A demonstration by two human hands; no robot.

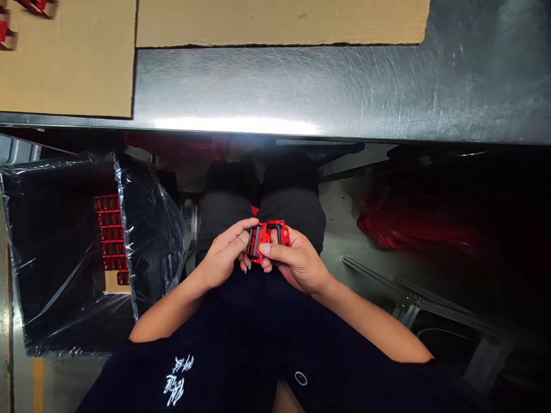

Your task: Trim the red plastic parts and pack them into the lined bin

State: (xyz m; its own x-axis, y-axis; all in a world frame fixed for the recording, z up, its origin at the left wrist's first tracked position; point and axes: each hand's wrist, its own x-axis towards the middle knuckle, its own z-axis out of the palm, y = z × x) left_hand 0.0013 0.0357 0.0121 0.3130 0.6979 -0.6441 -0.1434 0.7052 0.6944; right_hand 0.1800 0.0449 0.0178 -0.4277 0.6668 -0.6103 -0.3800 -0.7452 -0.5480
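We look down on 2 bare hands held over the person's lap, just below the near edge of a scratched steel table (pixel 301 86). The left hand (pixel 221 256) is curled closed around the left side of a red buckle-like part (pixel 259 242) with black inserts, its thumb lying along the top. The right hand (pixel 297 264) is almost closed on the part's other side, with its thumb pressed across the red face. Fingertips (pixel 267 264) of the 2 hands meet beneath the part. We cannot tell whether it is 1 piece or 2 pieces fitted together. It sits between the hands, in front of the person's dark trousers (pixel 293 215).

To the left stands a black bin (pixel 55 241) lined with clear plastic film (pixel 150 229), with a column of stacked red parts (pixel 111 232) inside, apart from the left hand. Sheets of cardboard (pixel 64 57) lie on the table along its far side, and small red pieces (pixel 3 31) rest on them at the top left corner. To the right, a blurred red shape (pixel 387 223) sits in shadow, too dark for us to identify, above metal rails (pixel 400 287). The person's dark shirt (pixel 176 378) carries white lettering.
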